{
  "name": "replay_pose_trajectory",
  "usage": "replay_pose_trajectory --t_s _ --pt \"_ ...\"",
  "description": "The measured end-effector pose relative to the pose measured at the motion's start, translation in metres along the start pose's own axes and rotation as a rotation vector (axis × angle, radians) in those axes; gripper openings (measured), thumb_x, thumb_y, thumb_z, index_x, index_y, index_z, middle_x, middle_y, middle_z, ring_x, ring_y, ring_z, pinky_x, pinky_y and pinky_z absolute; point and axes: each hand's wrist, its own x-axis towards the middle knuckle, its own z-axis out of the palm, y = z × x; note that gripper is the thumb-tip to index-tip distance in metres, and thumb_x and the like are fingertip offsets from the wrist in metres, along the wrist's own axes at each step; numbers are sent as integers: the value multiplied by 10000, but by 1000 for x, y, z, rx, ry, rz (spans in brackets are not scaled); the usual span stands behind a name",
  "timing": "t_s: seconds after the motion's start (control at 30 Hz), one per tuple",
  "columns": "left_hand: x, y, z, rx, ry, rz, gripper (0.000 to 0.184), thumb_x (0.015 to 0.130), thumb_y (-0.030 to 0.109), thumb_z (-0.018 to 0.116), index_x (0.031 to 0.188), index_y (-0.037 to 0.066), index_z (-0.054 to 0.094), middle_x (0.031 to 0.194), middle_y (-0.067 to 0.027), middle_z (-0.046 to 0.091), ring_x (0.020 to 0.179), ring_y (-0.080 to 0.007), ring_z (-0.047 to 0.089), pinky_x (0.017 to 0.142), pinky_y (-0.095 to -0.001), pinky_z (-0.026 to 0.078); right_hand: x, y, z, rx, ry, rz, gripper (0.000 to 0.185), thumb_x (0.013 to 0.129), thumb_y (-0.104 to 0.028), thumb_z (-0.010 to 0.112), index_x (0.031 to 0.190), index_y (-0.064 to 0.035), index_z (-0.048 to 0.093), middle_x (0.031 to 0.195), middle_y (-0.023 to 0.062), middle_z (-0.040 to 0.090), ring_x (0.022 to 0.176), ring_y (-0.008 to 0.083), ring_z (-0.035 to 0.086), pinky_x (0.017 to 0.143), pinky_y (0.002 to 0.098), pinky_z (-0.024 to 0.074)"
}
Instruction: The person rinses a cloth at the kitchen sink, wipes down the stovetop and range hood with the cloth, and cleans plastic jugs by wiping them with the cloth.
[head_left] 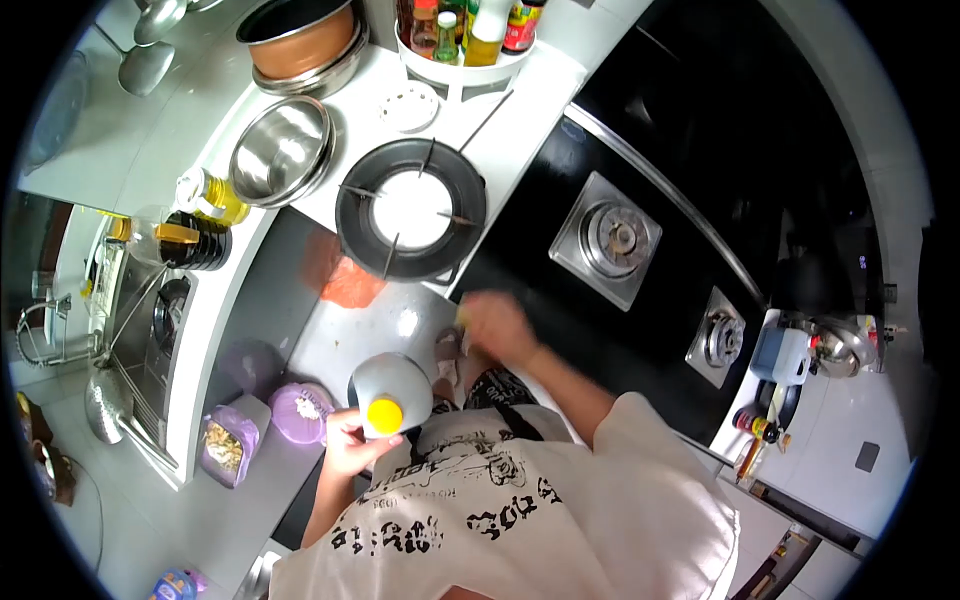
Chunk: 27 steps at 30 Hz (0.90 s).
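Note:
My left hand point(357, 446) is closed around a grey-white bottle with a yellow cap point(385, 413), held in front of my shirt. Blurred by motion, my right hand point(498, 326) looks curled, beside the near left corner of the black stove top point(520, 270). A small yellowish-green patch shows at its fingers, too smeared to name. Just beyond, a black ring-shaped pan support point(360, 215) with metal prongs sits on the white counter. On the stove top, a burner point(620, 238) and a second burner point(722, 338) are uncovered.
Steel bowls point(280, 150), a brown pot point(295, 45) and a rack of condiment bottles point(465, 70) stand at the back. Oil and soy sauce bottles point(200, 240) line the left counter. Below are a purple-lined bin point(255, 425) and a reddish patch point(352, 285) on the floor.

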Motion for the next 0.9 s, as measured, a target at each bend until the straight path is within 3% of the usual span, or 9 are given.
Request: replay_pose_trajectory --t_s 0.07,0.13,0.23,0.37,0.53,0.63,0.7,0.8,0.9 --pt "1 -1 3 4 13 17 185 732 -61 771 900 -37 697 862 -58 708 781 -91 635 719 -248 494 59 28 -37 -73 180 370 431 843 -145 606 1244 -2 546 1271 214 539 1170 391 521 1022 424 416" --pt "-1 -4 3 15 9 37 177 733 -58 771 891 -34 695 861 -54 705 776 -90 629 711 -247 489 79 85 -35 -195 235 499 504 874 -167 589 1301 49 433 1317 261 458 1248 432 431 1059 461 372" --pt "-6 -4 3 31 4 60 174 734 -55 772 889 -34 694 858 -49 702 769 -85 622 702 -244 482 67 108 -8 -388 78 444 574 815 -164 629 1307 58 434 1307 237 470 1273 411 409 1086 512 317" --pt "-7 -4 9 40 16 32 163 734 -51 777 869 -31 689 823 -26 689 745 -71 603 693 -239 475 35 46 23 -299 32 323 624 727 -123 671 1300 31 477 1352 198 475 1314 376 395 1118 525 270" --pt "-6 -7 15 9 -38 19 164 730 -57 777 863 -32 686 819 -18 686 749 -61 594 693 -232 467 -10 -9 33 -35 -203 -39 480 704 -109 636 1159 36 590 1206 188 575 1196 374 497 1035 477 378" --pt "-1 -1 20 -17 -61 71 164 726 -69 775 858 -26 688 821 -13 684 740 -52 586 678 -221 461 -3 22 2 -83 10 39 444 698 -90 640 1126 23 599 1129 186 601 1114 381 535 982 473 417" --pt "-4 -2 21 -39 -70 -10 167 724 -76 773 858 -24 688 821 -12 684 737 -51 586 674 -220 462 19 26 -35 -346 273 377 472 712 -107 655 1171 -22 583 1207 188 556 1158 374 507 959 463 434" --pt "11 0 31 -4 -99 3 175 717 -88 773 857 -27 688 817 -19 690 731 -57 597 675 -224 474 28 33 -20 -580 141 514 481 753 -140 664 1212 -33 568 1300 152 521 1304 349 418 1073 466 339" --pt "25 7 42 17 -130 -3 176 711 -95 769 853 -30 688 814 -27 695 731 -64 607 681 -231 485 14 9 10 -426 36 380 485 798 -167 631 1255 -21 551 1363 134 497 1326 319 402 1105 468 310"
